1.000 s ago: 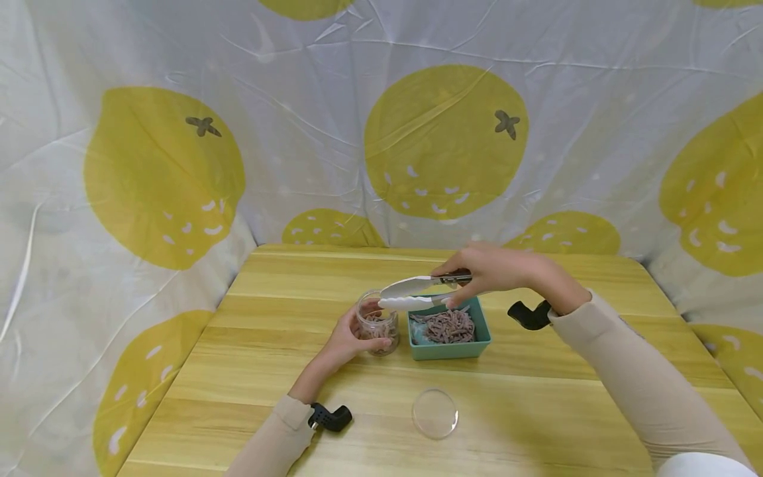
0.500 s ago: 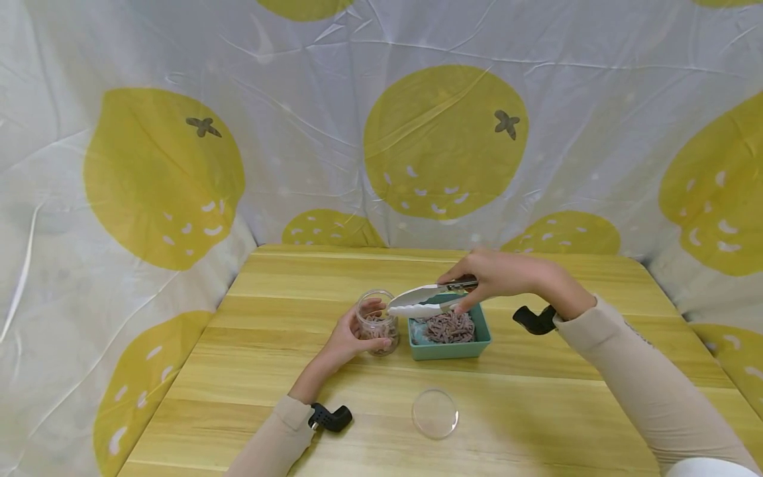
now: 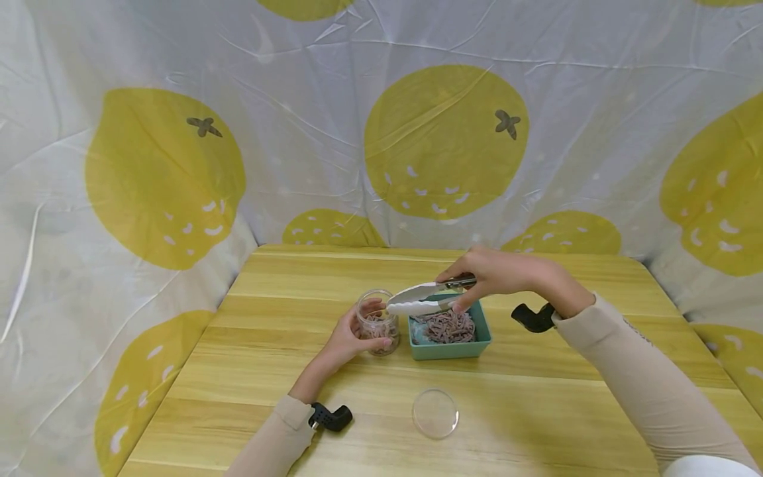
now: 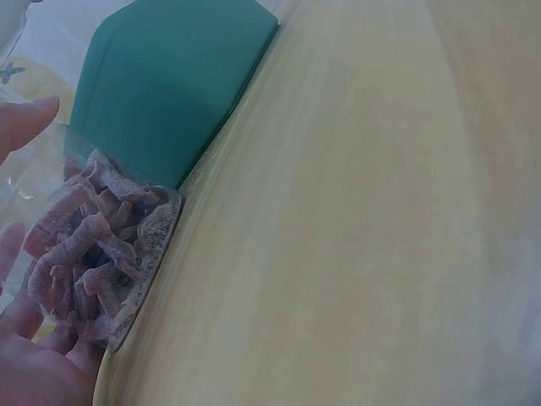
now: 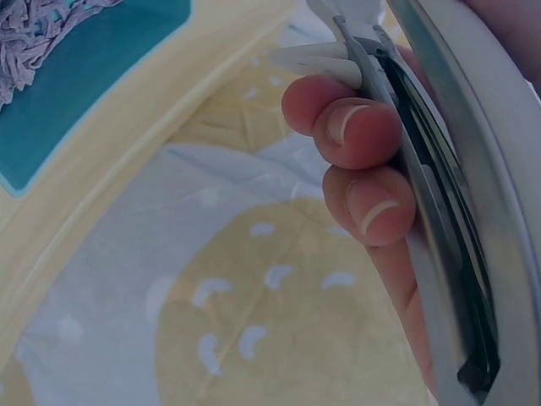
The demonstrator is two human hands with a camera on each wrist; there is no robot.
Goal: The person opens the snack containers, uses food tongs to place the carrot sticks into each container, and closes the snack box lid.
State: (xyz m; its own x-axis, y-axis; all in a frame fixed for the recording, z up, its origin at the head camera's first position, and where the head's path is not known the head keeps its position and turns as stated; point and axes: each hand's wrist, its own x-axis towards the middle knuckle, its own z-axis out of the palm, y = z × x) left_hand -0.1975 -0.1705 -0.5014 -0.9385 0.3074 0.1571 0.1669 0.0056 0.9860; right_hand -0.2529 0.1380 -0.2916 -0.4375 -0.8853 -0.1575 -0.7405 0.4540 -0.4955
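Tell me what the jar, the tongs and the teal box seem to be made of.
Jar: glossy, clear glass or plastic; the strips show through its wall.
Tongs: probably metal arms, judging by their silvery sheen, with smooth white heads, perhaps plastic or silicone.
Teal box: likely moulded plastic, smooth and dull, since its colour is even and its corners rounded.

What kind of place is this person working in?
Probably a makeshift filming booth rather than a real kitchen, though I can't be sure: a fruit-print curtain hangs behind and along both sides of the wooden table, and a black device is worn at each wrist.
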